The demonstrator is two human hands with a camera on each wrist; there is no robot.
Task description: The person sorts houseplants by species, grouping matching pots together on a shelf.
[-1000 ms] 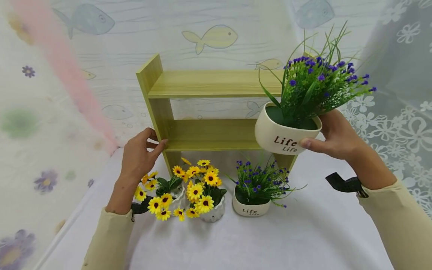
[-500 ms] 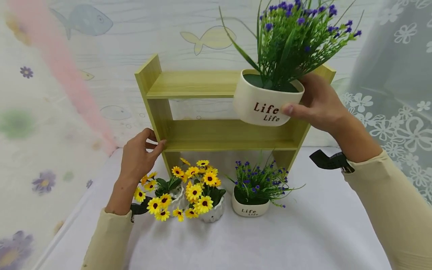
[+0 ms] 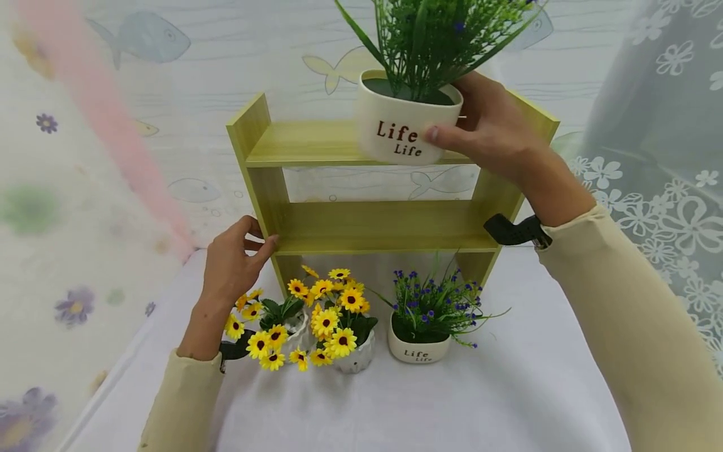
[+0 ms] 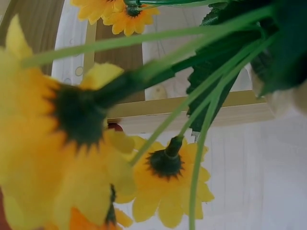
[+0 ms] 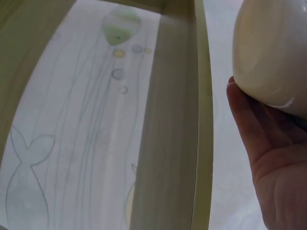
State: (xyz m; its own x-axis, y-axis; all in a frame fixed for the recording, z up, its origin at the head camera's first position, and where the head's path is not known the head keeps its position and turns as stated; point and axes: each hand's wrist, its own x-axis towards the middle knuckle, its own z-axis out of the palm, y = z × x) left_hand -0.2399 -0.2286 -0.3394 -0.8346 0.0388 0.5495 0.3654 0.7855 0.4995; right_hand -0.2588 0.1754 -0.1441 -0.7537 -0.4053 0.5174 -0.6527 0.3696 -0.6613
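My right hand [image 3: 503, 129] grips a cream oval flowerpot [image 3: 407, 119] marked "Life", thumb on its front and fingers round its side. Grassy green leaves with small purple flowers fill that pot. In the head view it overlaps the top board of a wooden shelf [image 3: 373, 226]. Seen from the right wrist, the pot [image 5: 273, 57] rests against the fingers, beside the shelf's upper board. My left hand [image 3: 234, 257] holds the shelf's left side panel, thumb at the front edge and fingers on the outer side. Yellow flowers [image 4: 165, 177] block the left wrist view.
On the white cloth [image 3: 429, 408] before the shelf stand two white pots of yellow flowers [image 3: 341, 342] below my left hand. A second cream "Life" pot [image 3: 418, 348] with purple flowers stands to their right. A fish-patterned curtain [image 3: 220, 56] hangs behind.
My right hand has raised the held flowerpot and carried it leftward, from the shelf's right side to in front of the top board. The left hand has stayed on the side panel.
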